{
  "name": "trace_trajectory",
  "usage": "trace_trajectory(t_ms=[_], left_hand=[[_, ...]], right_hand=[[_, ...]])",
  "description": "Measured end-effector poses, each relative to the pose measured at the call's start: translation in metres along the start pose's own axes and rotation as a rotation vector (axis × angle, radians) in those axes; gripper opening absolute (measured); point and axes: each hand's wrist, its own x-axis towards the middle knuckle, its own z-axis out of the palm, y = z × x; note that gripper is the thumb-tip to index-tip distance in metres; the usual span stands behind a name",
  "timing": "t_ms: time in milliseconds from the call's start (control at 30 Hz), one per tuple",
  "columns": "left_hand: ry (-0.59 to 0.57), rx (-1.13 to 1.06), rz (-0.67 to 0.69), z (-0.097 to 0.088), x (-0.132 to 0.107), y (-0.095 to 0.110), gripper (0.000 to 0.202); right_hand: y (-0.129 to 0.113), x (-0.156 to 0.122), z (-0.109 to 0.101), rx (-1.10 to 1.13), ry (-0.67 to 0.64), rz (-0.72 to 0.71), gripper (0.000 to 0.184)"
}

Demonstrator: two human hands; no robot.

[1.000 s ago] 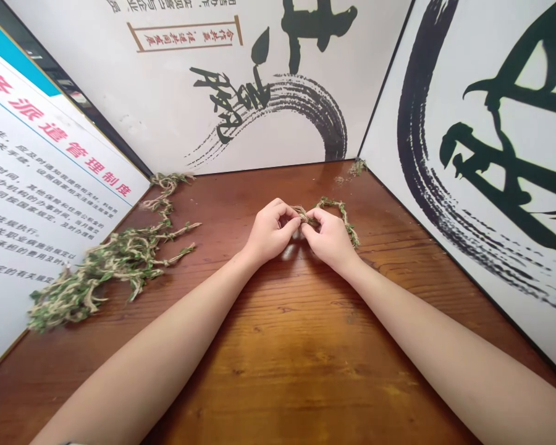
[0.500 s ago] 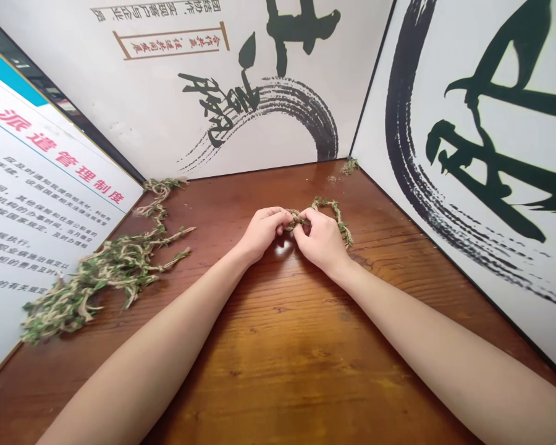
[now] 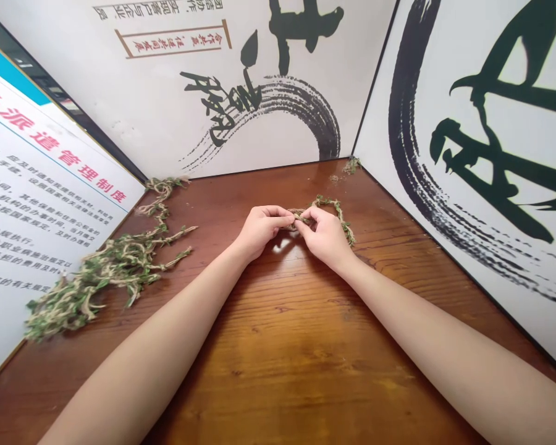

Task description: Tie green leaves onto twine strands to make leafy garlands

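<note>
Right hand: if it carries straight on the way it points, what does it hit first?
The leafy twine, which its fingertips are pinching at the tip of the hand's line. Just past that is the left hand, probably its fingertips, though depth is unclear here. The right hand points inward toward it.

"What can be read?"
"The left board [image 3: 50,204] has a red heading [image 3: 60,145]: 务派遣管理制度."
"And below it?"
"Small black rules, partly legible at best, given the skewed view."
</note>
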Motion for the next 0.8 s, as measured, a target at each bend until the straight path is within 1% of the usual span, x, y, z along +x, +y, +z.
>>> trace_trajectory(t_ms=[133, 300, 467, 533, 567, 600, 700, 733, 800], left_hand=[[-0.018, 0.021, 0.003, 0.001, 0.001, -0.002, 0.028], [-0.069, 0.099, 0.047, 0.001, 0.002, -0.007, 0.027], [-0.151, 0.234, 0.094, -0.001, 0.0, -0.005, 0.032], [-0.16, 0.328, 0.138, -0.001, -0.002, -0.006, 0.028], [-0.133, 0.388, 0.201, 0.0, -0.003, -0.007, 0.024], [-0.074, 0.446, 0.295, 0.001, -0.004, -0.008, 0.02], [0.169, 0.521, 0.634, 0.006, -0.008, -0.014, 0.011], [0.217, 0.51, 0.705, 0.008, -0.009, -0.016, 0.009], [0.249, 0.483, 0.762, 0.011, -0.011, -0.019, 0.003]], right_hand=[[-0.002, -0.001, 0.0, -0.074, -0.022, -0.017, 0.012], [-0.002, -0.002, 0.002, -0.178, 0.008, -0.062, 0.007], [0.001, -0.003, 0.003, -0.225, 0.043, -0.116, 0.012], [0.002, -0.003, 0.004, -0.233, 0.059, -0.14, 0.014], [0.002, -0.003, 0.004, -0.236, 0.069, -0.147, 0.015], [0.002, -0.003, 0.004, -0.236, 0.08, -0.152, 0.016], [0.003, -0.003, 0.005, -0.232, 0.114, -0.163, 0.012], [0.003, -0.003, 0.005, -0.228, 0.12, -0.163, 0.01], [0.003, -0.004, 0.005, -0.214, 0.125, -0.154, 0.008]])
